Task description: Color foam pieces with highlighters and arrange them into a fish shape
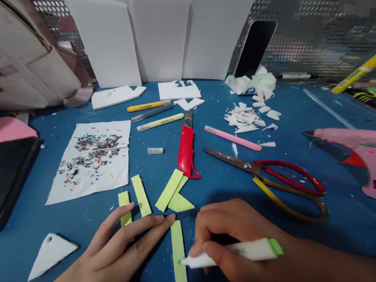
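Right hand (229,241) pinches green-capped marker (237,254), tip on pale green foam strip (179,254) lying on blue table (340,219). Left hand (125,255) flat, fingers spread, pinning strip. More green strips (170,190) just above; glitter bits on white sheet (93,161); red-handled scissors (275,179) beyond.

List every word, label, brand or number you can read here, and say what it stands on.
No text here can be read.
White marker in the right hand: dark print on the barrel, too blurred.
Yellow pen: dark marks, too small.
Yellow bottle: blue label, blurred.
White packet: blue mark, unreadable.
Pink glue gun: a label strip, unreadable.
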Motion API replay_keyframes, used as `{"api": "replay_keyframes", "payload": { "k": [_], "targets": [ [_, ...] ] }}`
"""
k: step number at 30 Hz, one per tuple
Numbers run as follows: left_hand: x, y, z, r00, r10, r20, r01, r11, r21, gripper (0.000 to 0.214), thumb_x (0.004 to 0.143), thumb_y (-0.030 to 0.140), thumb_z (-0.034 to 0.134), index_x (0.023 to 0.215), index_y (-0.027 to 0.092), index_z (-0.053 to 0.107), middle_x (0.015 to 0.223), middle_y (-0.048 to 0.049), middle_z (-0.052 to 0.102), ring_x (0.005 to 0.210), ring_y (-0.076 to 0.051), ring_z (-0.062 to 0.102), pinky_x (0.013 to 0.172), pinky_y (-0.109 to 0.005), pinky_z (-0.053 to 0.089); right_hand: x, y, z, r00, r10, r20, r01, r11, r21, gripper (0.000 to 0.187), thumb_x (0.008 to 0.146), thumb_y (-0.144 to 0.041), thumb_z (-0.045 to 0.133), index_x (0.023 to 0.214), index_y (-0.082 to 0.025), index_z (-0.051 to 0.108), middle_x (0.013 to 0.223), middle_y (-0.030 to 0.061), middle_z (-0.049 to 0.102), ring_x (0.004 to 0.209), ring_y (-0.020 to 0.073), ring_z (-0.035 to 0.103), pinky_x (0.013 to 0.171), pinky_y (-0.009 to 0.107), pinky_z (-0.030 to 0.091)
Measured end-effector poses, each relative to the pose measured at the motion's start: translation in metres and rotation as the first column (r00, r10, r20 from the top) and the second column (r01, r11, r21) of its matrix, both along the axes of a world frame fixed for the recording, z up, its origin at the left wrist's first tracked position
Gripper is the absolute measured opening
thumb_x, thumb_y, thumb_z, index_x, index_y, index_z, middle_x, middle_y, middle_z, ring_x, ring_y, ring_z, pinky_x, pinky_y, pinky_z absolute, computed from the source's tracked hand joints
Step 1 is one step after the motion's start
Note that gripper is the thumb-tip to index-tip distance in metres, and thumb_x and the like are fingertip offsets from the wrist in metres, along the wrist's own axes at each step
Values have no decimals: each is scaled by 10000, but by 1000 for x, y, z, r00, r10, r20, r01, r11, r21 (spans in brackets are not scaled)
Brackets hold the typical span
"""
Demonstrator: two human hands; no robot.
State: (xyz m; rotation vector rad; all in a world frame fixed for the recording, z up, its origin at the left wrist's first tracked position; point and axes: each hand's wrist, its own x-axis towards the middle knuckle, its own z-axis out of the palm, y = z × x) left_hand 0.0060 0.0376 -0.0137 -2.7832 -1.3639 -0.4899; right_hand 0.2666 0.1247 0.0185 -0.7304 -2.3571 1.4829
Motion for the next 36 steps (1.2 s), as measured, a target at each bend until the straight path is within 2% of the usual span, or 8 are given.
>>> {"api": "replay_keyframes", "payload": {
  "k": [3, 7, 11, 15, 19, 23, 27, 36],
  "targets": [
    [3, 1, 2, 1000, -2, 29, 2, 1000, -27, 566, 846, 594, 725, 1369, 405, 618, 1423, 6, 616, 1375, -344, 506, 1115, -508, 497, 0, 0, -1, 994, -107, 20, 107, 994, -26, 134, 981, -265, 539, 909, -178, 611, 819, -5, 636, 716, 127, 569, 628, 218, 411],
    [3, 2, 2, 999, -3, 36, 4, 1000, -25, 560, 845, 590, 728, 1362, 404, 624, 1422, 6, 616, 1376, -343, 504, 1118, -510, 495, 0, 0, 0, 999, 30, -18, -30, 1000, 8, 165, 957, -260, 552, 839, -168, 621, 779, -4, 630, 701, 125, 566, 653, 226, 419],
    [-2, 0, -2, 1000, 2, 1, -2, 1000, 15, 607, 886, 579, 696, 1435, 357, 564, 1374, -11, 655, 1317, -312, 567, 1094, -472, 525, 0, -1, 2, 993, -107, 42, 106, 994, 17, 240, 1020, -324, 474, 868, -174, 583, 767, -3, 604, 665, 122, 533, 592, 224, 391],
    [-5, -3, -4, 994, 1, -110, 9, 996, 86, 693, 961, 603, 592, 1502, 185, 479, 1325, -46, 692, 1213, -250, 642, 1084, -407, 544, -1, 0, 4, 997, 78, 11, -79, 996, 50, 253, 994, -284, 479, 812, -166, 609, 749, 6, 635, 701, 134, 584, 644, 237, 417],
    [-5, -2, -4, 986, -10, -167, 32, 991, 126, 690, 965, 637, 555, 1473, 173, 513, 1317, -51, 699, 1190, -260, 659, 1051, -406, 568, -1, 0, 5, 998, -43, 44, 39, 996, 83, 269, 1019, -267, 424, 852, -161, 606, 774, 22, 639, 683, 138, 574, 620, 242, 416],
    [-4, 0, -3, 978, -38, -207, 70, 986, 149, 674, 982, 621, 530, 1452, 138, 526, 1292, -52, 711, 1182, -252, 659, 1066, -403, 556, 0, 0, 3, 995, 97, -21, -95, 991, 98, 218, 967, -208, 483, 817, -162, 634, 745, 4, 645, 697, 129, 589, 664, 234, 426],
    [-2, 2, -2, 973, -28, -230, 64, 987, 149, 680, 979, 628, 521, 1454, 142, 521, 1293, -52, 709, 1177, -254, 663, 1056, -415, 564, -1, 0, 4, 1000, 21, 7, -21, 992, 126, 279, 1008, -255, 437, 857, -149, 646, 743, 18, 625, 666, 130, 569, 628, 236, 420],
    [-4, -2, -4, 985, -6, -172, 27, 993, 115, 706, 960, 639, 556, 1484, 169, 493, 1314, -50, 699, 1203, -260, 658, 1057, -415, 564, -2, -1, 3, 996, 83, -29, -79, 991, 111, 204, 960, -213, 522, 838, -143, 670, 747, 12, 661, 703, 127, 596, 664, 228, 428]
  ]
}}
